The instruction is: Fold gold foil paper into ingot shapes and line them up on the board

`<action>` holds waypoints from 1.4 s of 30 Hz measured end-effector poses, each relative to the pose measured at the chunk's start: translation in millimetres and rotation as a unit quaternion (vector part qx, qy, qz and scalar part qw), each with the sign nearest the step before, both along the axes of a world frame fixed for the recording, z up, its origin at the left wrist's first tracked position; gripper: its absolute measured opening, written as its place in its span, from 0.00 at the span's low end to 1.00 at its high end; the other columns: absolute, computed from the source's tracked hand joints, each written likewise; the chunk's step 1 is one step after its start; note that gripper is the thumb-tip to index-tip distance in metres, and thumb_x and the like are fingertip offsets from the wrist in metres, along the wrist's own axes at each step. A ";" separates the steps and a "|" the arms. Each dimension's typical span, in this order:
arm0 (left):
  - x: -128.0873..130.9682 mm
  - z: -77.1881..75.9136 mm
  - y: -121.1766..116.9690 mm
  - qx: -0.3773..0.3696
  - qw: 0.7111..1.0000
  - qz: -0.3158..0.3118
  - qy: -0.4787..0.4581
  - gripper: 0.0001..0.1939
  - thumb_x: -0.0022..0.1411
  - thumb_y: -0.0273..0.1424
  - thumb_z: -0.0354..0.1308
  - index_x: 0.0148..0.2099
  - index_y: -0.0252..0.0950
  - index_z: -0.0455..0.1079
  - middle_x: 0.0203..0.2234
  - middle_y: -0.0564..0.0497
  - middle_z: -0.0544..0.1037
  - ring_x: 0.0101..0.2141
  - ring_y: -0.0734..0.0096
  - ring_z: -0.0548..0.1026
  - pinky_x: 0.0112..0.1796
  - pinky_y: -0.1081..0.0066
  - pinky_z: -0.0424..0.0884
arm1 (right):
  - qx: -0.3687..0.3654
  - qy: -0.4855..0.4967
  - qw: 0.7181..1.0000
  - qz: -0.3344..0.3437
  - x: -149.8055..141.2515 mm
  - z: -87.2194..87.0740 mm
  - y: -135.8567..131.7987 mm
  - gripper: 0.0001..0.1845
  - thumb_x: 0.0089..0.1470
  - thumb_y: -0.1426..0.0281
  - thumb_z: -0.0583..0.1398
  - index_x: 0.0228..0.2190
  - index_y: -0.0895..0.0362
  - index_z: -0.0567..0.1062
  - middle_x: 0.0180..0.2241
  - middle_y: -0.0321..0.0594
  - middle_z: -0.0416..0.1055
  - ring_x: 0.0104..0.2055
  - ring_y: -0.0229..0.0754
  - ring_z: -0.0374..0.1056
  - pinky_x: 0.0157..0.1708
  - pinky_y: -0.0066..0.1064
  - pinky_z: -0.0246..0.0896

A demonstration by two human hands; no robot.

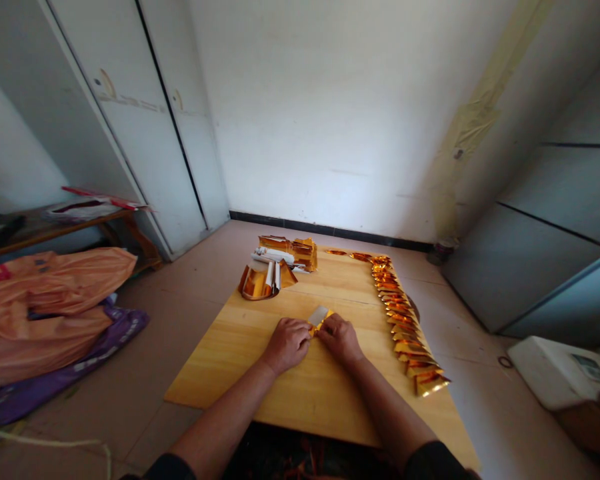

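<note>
We pinch a gold-and-white sheet (pixel 320 315) in our left hand (pixel 289 345) and right hand (pixel 340 339), each grip closed on its near part, over the bench (pixel 220 370).

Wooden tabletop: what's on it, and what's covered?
On it: folded gold pieces rowed along the right side, gold and white sheets piled far left. Left hand and right hand hold a small piece over it. Tabletop beneath row and pile can't be seen.

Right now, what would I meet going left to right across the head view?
Orange sack, left hand, piece of paper, right hand, row of folded gold foil, white box.
</note>
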State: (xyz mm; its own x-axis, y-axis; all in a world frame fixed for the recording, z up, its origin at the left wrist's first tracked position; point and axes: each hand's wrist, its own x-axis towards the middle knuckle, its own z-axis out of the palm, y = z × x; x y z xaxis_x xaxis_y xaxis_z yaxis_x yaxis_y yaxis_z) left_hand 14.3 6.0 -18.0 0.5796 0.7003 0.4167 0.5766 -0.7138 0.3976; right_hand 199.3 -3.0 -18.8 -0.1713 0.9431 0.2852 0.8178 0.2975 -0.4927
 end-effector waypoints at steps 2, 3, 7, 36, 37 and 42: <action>0.5 0.6 -0.5 -0.002 1.000 0.002 0.002 0.08 0.53 0.22 0.54 0.33 0.39 0.72 0.40 0.51 0.79 0.43 0.66 0.74 0.45 0.62 0.64 | -0.004 -0.012 1.000 -0.017 -1.5 -0.8 0.8 0.08 0.51 0.74 0.58 0.22 0.56 0.73 0.27 0.35 0.69 0.29 0.34 0.65 0.29 0.23 0.52; 0.6 0.8 -0.7 -0.003 1.000 0.002 0.004 0.08 0.53 0.22 0.54 0.33 0.39 0.72 0.40 0.51 0.79 0.43 0.66 0.74 0.45 0.62 0.64 | -0.006 -0.020 0.999 -0.027 -2.3 -1.0 1.3 0.08 0.51 0.75 0.58 0.22 0.56 0.72 0.27 0.35 0.69 0.29 0.34 0.65 0.29 0.23 0.52; 0.5 1.2 -1.2 -0.006 1.000 0.002 0.015 0.09 0.52 0.22 0.54 0.35 0.38 0.71 0.41 0.51 0.79 0.44 0.65 0.73 0.46 0.61 0.64 | -0.018 -0.040 0.998 -0.055 -6.1 -0.5 1.5 0.07 0.50 0.76 0.57 0.23 0.56 0.72 0.28 0.36 0.69 0.30 0.35 0.65 0.31 0.25 0.51; -2.5 6.5 -6.3 0.015 0.998 -0.019 0.059 0.12 0.56 0.25 0.54 0.41 0.42 0.73 0.41 0.50 0.76 0.45 0.65 0.71 0.46 0.62 0.64 | -0.021 -0.028 0.997 -0.070 -8.3 -0.6 -0.4 0.06 0.49 0.77 0.57 0.24 0.56 0.72 0.30 0.37 0.70 0.31 0.36 0.66 0.32 0.25 0.52; -2.5 6.3 -6.1 0.015 0.998 -0.019 0.059 0.12 0.56 0.25 0.54 0.41 0.42 0.73 0.41 0.50 0.76 0.45 0.65 0.71 0.46 0.62 0.64 | -0.021 -0.025 0.997 -0.068 -7.9 -0.8 -0.4 0.06 0.49 0.77 0.57 0.25 0.56 0.72 0.30 0.37 0.70 0.32 0.36 0.66 0.32 0.25 0.53; -2.9 3.9 -5.5 0.018 0.998 -0.016 0.063 0.12 0.56 0.24 0.54 0.41 0.42 0.73 0.42 0.50 0.76 0.46 0.65 0.70 0.47 0.62 0.63 | -0.011 -0.011 0.998 -0.060 -5.6 -2.2 -0.7 0.08 0.48 0.79 0.56 0.25 0.55 0.72 0.31 0.37 0.70 0.34 0.37 0.67 0.34 0.25 0.54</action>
